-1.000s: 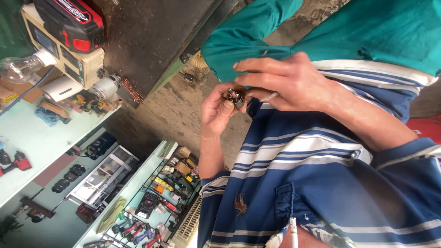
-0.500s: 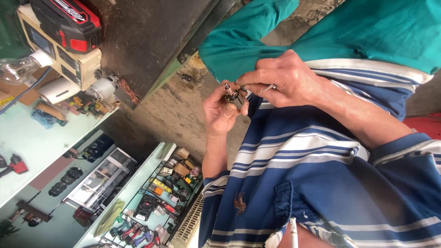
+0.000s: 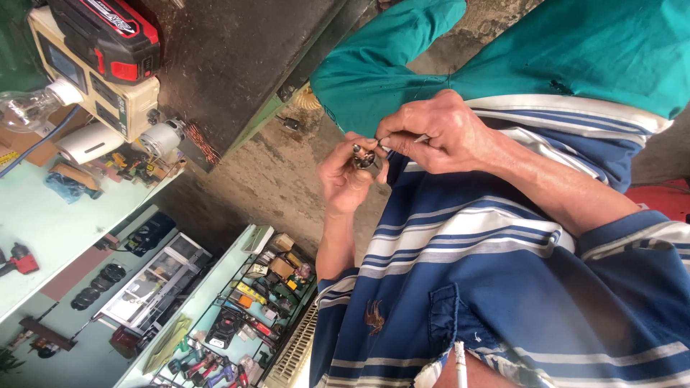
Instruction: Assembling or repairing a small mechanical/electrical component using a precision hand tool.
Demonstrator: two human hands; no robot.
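Two hands meet in front of a blue and white striped shirt, above teal trousers. Which hand is the left one and which is the right one cannot be told for sure from this tilted view; I take the hand with the bare forearm, toward the shelves, as the left hand and the other as the right hand. The left hand's fingers are curled around a small dark metal part, pinching it at the tips. The right hand's fingers are pressed together on a thin metal tool, and its tip touches the part. The part is held in the air, not on any bench. Well apart, a red and black battery sits on a beige box, and a wire rack with small goods stands near the bottom edge.
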